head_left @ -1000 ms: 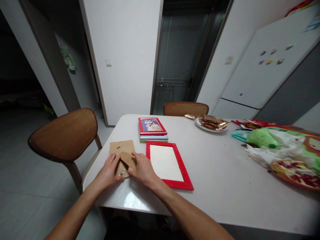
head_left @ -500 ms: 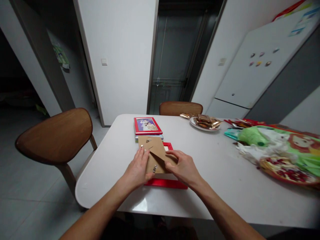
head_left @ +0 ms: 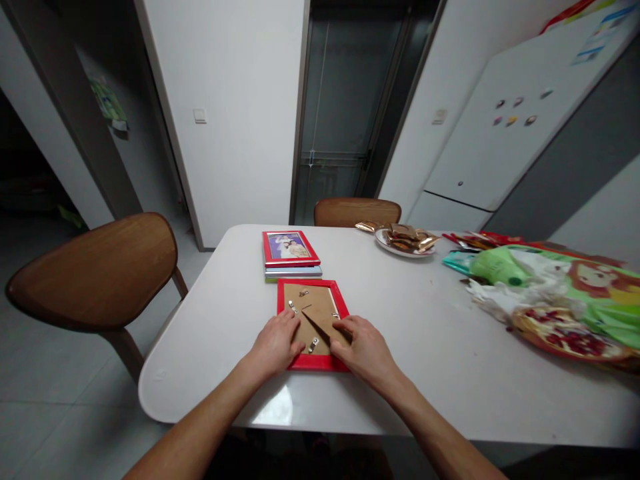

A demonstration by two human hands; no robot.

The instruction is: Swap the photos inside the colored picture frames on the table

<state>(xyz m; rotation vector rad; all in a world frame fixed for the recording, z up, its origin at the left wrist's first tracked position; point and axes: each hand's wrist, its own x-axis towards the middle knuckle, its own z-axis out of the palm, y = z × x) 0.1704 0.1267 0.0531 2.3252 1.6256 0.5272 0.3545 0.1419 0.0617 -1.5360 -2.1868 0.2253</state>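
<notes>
A red picture frame (head_left: 320, 362) lies face down near the table's front edge. Its brown backing board (head_left: 295, 293) sits inside the frame, with small metal clips on it and a stand flap lifted a little. At the left side, my left hand (head_left: 277, 340) presses its fingers on the board and the frame's edge. My right hand (head_left: 365, 345) pinches the flap at the lower right of the board. Just behind lies another red frame with a photo (head_left: 290, 247), on top of other frames.
The white table (head_left: 200, 353) carries a plate (head_left: 405, 250) of wrapped snacks at the back. To the right are green bags (head_left: 505, 269) and a dish of food (head_left: 570, 333). Brown chairs (head_left: 95, 273) stand at the left and behind.
The backing board has come down into the red frame, whose edges now surround it. Both hands have moved with it. The view has shifted slightly.
</notes>
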